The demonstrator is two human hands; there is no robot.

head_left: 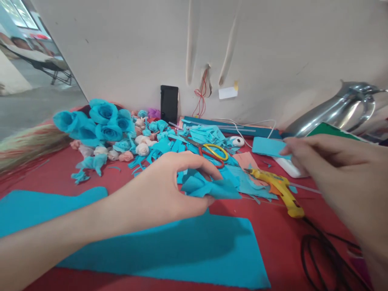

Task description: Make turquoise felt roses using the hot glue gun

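Note:
My left hand is closed around a blue crepe paper flower, its folded petals showing between thumb and fingers. Pinched in my right hand is a small rectangular blue paper strip, held out toward the left. Below the left hand, a large sheet of blue crepe paper lies on the red tabletop. A yellow glue gun rests between the two hands. Scissors with red and yellow handles lie on a heap of blue paper scraps.
Finished blue paper roses cluster at the back left, beside small pink and white flowers. A phone leans on the wall. A metal jug stands at the back right. The black cable coils at right. A person reclines far left.

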